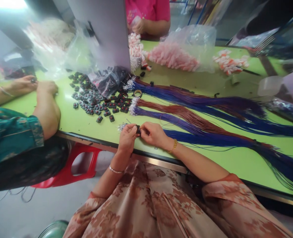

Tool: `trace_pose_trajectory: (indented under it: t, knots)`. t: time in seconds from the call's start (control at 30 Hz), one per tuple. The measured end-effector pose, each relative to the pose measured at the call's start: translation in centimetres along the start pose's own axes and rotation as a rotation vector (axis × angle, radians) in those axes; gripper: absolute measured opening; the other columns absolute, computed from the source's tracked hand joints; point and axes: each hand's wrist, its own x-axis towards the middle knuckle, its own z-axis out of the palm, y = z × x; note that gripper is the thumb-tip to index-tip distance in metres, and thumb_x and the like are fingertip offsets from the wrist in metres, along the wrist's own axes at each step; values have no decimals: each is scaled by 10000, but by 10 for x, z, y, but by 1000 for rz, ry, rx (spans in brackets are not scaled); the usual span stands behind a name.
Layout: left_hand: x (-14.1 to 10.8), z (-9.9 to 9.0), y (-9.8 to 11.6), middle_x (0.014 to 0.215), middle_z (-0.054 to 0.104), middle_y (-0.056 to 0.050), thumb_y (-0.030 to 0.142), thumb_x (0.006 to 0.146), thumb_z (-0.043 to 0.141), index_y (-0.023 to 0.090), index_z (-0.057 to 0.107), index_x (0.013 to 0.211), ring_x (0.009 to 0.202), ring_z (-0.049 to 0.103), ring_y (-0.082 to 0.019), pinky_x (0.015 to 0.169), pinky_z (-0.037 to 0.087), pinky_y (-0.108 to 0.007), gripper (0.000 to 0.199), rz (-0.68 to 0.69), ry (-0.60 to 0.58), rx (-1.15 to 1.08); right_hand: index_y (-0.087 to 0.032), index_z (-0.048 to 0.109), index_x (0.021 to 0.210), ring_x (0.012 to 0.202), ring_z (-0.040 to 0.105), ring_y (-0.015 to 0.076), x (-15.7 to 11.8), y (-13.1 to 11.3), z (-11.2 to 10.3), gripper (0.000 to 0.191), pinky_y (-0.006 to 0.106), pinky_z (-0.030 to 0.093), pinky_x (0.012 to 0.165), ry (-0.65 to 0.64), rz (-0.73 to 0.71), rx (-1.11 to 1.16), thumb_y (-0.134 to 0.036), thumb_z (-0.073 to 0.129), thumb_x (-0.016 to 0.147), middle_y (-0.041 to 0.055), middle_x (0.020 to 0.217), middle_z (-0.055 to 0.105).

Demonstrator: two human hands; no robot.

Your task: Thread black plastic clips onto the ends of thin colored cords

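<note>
Co-worker's hand [26,85]: at the far left, near a teal sleeve [19,132], pinching a small dark item.
Loose black pieces [93,102]: spread over the green table [69,122] – probably left loose there for easy picking within short reach.
Left hand [127,136]: thumb and fingers pinch a black part, seemingly to steady it.
Black part [138,129]: between both hands, near the table's front edge.
Right hand [153,134]: fingers curled, tips pinching the part's other side; whether they also hold a wire is too small to tell.
Wire bundles [178,111]: laid lengthwise, silver ends [133,106] gathered toward the pieces – perhaps to keep those ends handy.
</note>
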Motion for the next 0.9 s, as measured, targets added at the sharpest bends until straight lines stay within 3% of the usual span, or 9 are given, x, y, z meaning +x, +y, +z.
trace_pose_trajectory:
  t: [0.2,0.3,0.4,0.47,0.57,0.67,0.8,0.9]
  knots:
    - [0,3,-8,650,623,38,273,619,842,151,563,821,568,592,-56,561,490,-160,366,58,68,38,-179,557,797,624,488,158,-6,0,14,122,276,327,594,32,35,-120,-216,451,844,63,720,606]
    - [0,3,-7,646,620,36,281,640,830,149,562,836,561,593,-54,566,494,-159,357,53,36,71,-175,574,788,627,495,150,-5,-6,7,129,268,337,597,-12,68,-63,-218,467,845,54,718,619]
    - [1,6,-2,684,636,22,300,649,827,153,565,868,603,631,-78,569,505,-171,372,53,-25,59,-175,605,786,647,525,131,5,0,-18,174,244,369,615,-25,115,118,-255,478,874,27,732,647]
    - [3,8,0,720,655,10,305,654,822,160,570,882,646,661,-102,564,506,-178,370,61,-60,59,-169,638,828,686,554,132,14,15,-42,205,243,394,646,40,161,187,-291,484,887,26,789,678]
    - [8,11,1,738,672,3,299,649,824,163,577,872,666,673,-112,566,505,-180,359,59,-67,65,-154,677,852,668,558,143,22,47,-77,216,261,394,651,141,261,82,-315,532,855,37,798,696]
    - [12,9,-1,742,676,-3,295,659,817,162,579,870,668,671,-111,575,508,-184,345,46,-58,67,-156,695,808,630,541,140,19,68,-95,215,263,368,633,56,303,-65,-318,557,836,30,744,687]
    - [14,5,-4,748,672,-7,298,676,808,158,583,894,685,673,-116,597,514,-195,343,52,-72,76,-169,682,859,675,551,153,3,61,-80,215,259,341,615,-124,303,-232,-367,607,823,43,797,679]
    - [14,3,-5,752,677,-19,307,673,810,153,584,894,695,676,-122,594,510,-194,352,56,-77,86,-172,659,922,764,569,188,-8,50,-58,184,273,315,610,-107,352,-441,-313,549,879,88,893,675]
